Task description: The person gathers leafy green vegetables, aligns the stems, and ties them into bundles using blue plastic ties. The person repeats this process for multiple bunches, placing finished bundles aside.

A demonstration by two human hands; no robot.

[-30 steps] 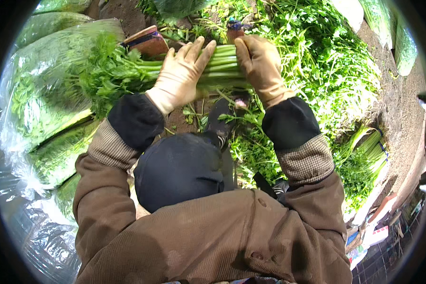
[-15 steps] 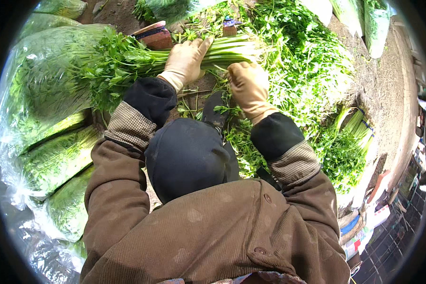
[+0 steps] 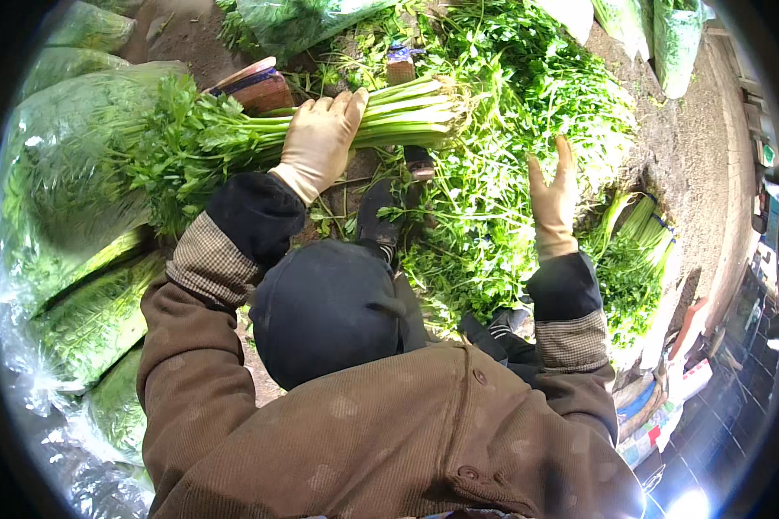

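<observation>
A: How many gloved hands do you count?

B: Two. The left hand point(image 3: 320, 143) at about eleven o'clock, closed around one bundle of leafy greens point(image 3: 260, 130); the right hand point(image 3: 556, 201) at two o'clock, fingers spread and holding nothing.

A: Tied bundles?

B: Two that I can tell: the held one, and one banded bundle point(image 3: 636, 251) at three o'clock on the ground. The loose heap of greens point(image 3: 511, 112) at one o'clock can't be counted stem by stem.

A: Plastic bags of greens?

B: At least four bagged greens point(image 3: 69, 199) along nine o'clock, and roughly three more across the top edge.
</observation>
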